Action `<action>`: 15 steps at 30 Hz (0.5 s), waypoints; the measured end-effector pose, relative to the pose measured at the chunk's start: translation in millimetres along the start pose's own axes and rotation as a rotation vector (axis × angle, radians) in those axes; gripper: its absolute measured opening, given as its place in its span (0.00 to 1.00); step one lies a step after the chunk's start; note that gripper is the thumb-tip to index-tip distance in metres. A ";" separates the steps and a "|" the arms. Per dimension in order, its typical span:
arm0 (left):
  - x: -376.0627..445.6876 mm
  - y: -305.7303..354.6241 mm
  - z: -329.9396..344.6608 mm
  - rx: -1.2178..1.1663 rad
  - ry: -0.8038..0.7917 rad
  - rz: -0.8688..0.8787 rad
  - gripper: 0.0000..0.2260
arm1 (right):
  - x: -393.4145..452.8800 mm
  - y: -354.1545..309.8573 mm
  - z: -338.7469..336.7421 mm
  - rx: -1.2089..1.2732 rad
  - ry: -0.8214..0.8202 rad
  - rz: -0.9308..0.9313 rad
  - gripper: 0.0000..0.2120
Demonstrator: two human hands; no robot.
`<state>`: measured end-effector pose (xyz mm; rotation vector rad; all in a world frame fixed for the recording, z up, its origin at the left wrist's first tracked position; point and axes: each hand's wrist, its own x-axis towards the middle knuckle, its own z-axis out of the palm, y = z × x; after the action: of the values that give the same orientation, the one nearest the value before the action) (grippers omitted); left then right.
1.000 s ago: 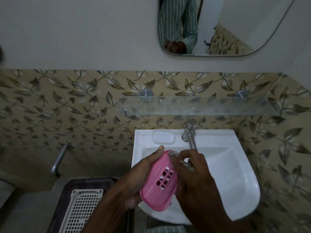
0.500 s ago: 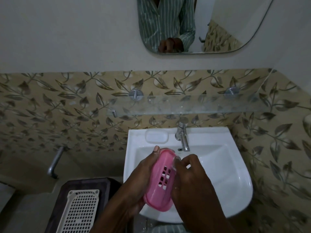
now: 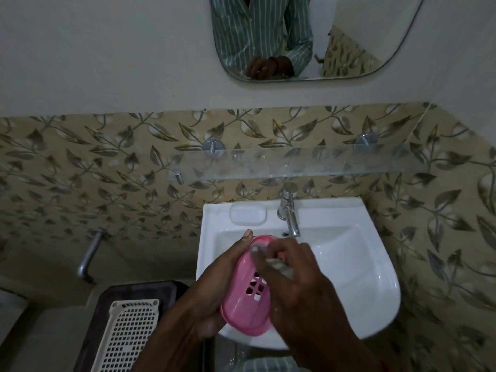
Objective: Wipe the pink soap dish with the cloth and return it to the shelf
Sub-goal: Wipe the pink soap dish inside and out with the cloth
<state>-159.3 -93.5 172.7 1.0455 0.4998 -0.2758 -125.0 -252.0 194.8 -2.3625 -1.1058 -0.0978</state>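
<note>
My left hand (image 3: pixel 214 288) grips the pink soap dish (image 3: pixel 243 299) from the left, holding it tilted over the white basin (image 3: pixel 349 264). The dish has a patch of small square drain holes. My right hand (image 3: pixel 298 288) lies across the dish's right side with a small pale cloth (image 3: pixel 276 264) bunched in its fingers, pressed against the dish's upper part. The cloth is blurred and mostly hidden. The glass shelf (image 3: pixel 308 162) is fixed to the tiled wall above the basin and holds nothing.
A chrome tap (image 3: pixel 288 216) stands at the basin's back, just beyond my hands. A moulded soap recess (image 3: pixel 248 214) sits left of it. A white perforated basket (image 3: pixel 128 336) lies lower left, a wall pipe (image 3: pixel 87 259) above it. A mirror (image 3: pixel 308 36) hangs above.
My right hand has slid up and over the dish with the cloth. The camera view has shifted, so the basin and mirror sit further left in frame.
</note>
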 end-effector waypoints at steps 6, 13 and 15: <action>0.9 2.1 1.8 0.028 0.057 0.094 0.23 | -2.5 -3.5 9.8 -0.031 0.014 0.211 0.31; -1.3 6.6 1.7 0.033 0.041 0.120 0.24 | 4.8 -0.3 -1.0 0.411 0.167 0.337 0.08; -1.7 5.9 2.1 0.061 0.048 0.097 0.25 | 8.0 -5.4 -2.5 0.468 0.216 0.306 0.08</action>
<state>-157.5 -92.5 178.9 1.1345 0.4848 -0.1818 -123.3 -244.8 201.4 -2.0102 -0.5783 0.0151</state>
